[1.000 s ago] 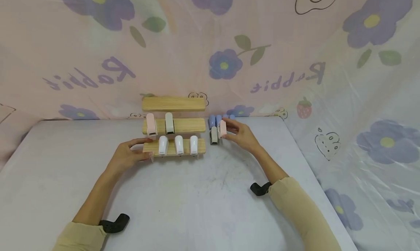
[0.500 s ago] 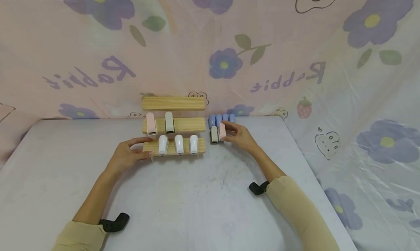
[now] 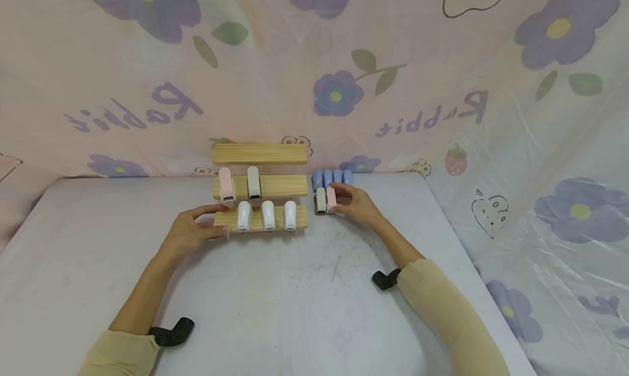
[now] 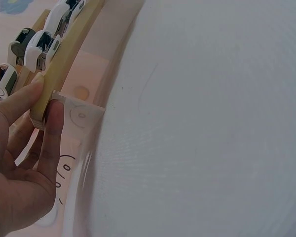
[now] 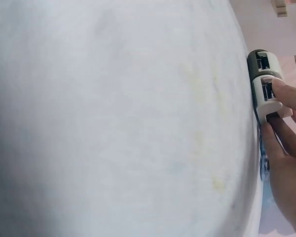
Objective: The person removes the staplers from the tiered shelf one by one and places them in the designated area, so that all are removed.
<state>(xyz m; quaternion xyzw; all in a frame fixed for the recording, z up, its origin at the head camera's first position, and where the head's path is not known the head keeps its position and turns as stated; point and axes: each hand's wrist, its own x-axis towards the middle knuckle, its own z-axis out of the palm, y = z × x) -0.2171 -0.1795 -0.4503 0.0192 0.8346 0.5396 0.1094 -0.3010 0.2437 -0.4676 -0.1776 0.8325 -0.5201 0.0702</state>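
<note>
My left hand [image 3: 189,233] grips the left end of the lowest wooden shelf [image 3: 226,220], thumb above and fingers below in the left wrist view. Three white staplers [image 3: 268,216] stand on that shelf. On the middle shelf [image 3: 290,186] are a pink stapler [image 3: 226,185] and a grey-green stapler [image 3: 253,183]. To the right of the rack, my right hand [image 3: 361,206] pinches a second pink stapler [image 3: 331,200]. It stands on the table right beside another grey-green stapler [image 3: 320,201]; in the right wrist view the pink stapler [image 5: 266,98] appears against its neighbour.
Several blue staplers [image 3: 337,179] stand in a row behind the pair at the right. The top wooden shelf [image 3: 260,154] is bare, close to the patterned curtain [image 3: 275,92]. A white cloth covers the table [image 3: 275,310].
My right hand has lowered the pink stapler and brought it in beside the grey-green one, so the blue row shows fully. My left hand has kept its place on the shelf.
</note>
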